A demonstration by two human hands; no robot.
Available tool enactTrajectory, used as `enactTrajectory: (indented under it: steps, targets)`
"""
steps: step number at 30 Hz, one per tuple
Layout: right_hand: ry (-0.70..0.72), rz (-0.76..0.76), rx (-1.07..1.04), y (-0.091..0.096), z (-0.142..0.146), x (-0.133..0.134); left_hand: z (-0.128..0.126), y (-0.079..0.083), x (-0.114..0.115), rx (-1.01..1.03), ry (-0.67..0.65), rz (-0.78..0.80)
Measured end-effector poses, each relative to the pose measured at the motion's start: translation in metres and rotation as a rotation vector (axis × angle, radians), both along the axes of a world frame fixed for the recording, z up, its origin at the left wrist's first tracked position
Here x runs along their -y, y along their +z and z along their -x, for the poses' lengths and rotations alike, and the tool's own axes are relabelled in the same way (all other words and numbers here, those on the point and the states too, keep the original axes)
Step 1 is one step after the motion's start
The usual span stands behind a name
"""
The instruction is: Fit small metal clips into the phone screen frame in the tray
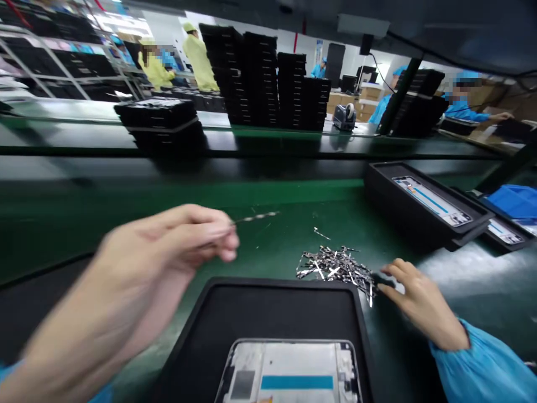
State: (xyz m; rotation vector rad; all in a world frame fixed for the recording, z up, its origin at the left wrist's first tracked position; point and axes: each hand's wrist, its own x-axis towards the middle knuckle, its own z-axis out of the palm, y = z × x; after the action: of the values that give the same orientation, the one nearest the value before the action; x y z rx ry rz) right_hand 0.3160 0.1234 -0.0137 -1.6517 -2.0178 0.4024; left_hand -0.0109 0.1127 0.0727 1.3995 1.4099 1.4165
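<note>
My left hand (180, 240) is raised over the green bench, thumb and fingers pinched on one end of a thin, narrow flex cable strip (260, 216). Small thin metallic parts lie in a loose pile (335, 266) behind the black tray. At the pile's right edge is my right hand (413, 294), thumb and fingers apart and close to the parts; nothing shows held in it. In front of me, the black foam tray (285, 308) carries a phone frame (293, 364) with a blue strip, cut off by the lower picture edge.
On the right, black trays (423, 224) hold more phone frames (432, 201), with a blue object (514, 201) beside them. Tall stacks of black trays (260, 78) and a tape dispenser (344, 116) stand on the shelf behind. Several people work in the background.
</note>
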Motion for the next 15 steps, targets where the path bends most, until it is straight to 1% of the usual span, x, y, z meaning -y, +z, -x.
enactTrajectory:
  steps: [1, 2, 5, 6, 8, 10, 12, 14, 15]
  targets:
    - [0.009, 0.03, -0.007, -0.003, 0.0, -0.002, -0.013, -0.002, -0.013, -0.001, -0.03, 0.022]
    - [0.022, 0.063, -0.022, -0.006, 0.001, -0.003, -0.026, -0.005, -0.025, -0.053, -0.062, 0.032]
    - [0.049, 0.154, -0.108, -0.006, 0.002, -0.003, -0.054, -0.014, -0.054, -0.357, -0.174, -0.042]
    - [0.046, 0.185, -0.148, -0.004, 0.001, -0.003, -0.061, -0.016, -0.061, -0.384, -0.229, -0.037]
    - [0.021, 0.252, -0.246, 0.003, -0.003, -0.003, -0.076, -0.018, -0.072, -0.274, -0.359, 0.059]
    - [-0.028, 0.308, -0.356, 0.013, -0.01, -0.002, -0.091, -0.018, -0.08, -0.06, -0.454, 0.225]
    - [-0.089, 0.331, -0.478, 0.022, -0.017, -0.001, -0.105, -0.02, -0.086, 0.107, -0.483, 0.315]
    - [-0.143, 0.329, -0.607, 0.03, -0.024, -0.001, -0.117, -0.027, -0.09, 0.181, -0.472, 0.341]
    - [-0.168, 0.317, -0.669, 0.033, -0.027, -0.002, -0.121, -0.032, -0.092, 0.187, -0.46, 0.348]
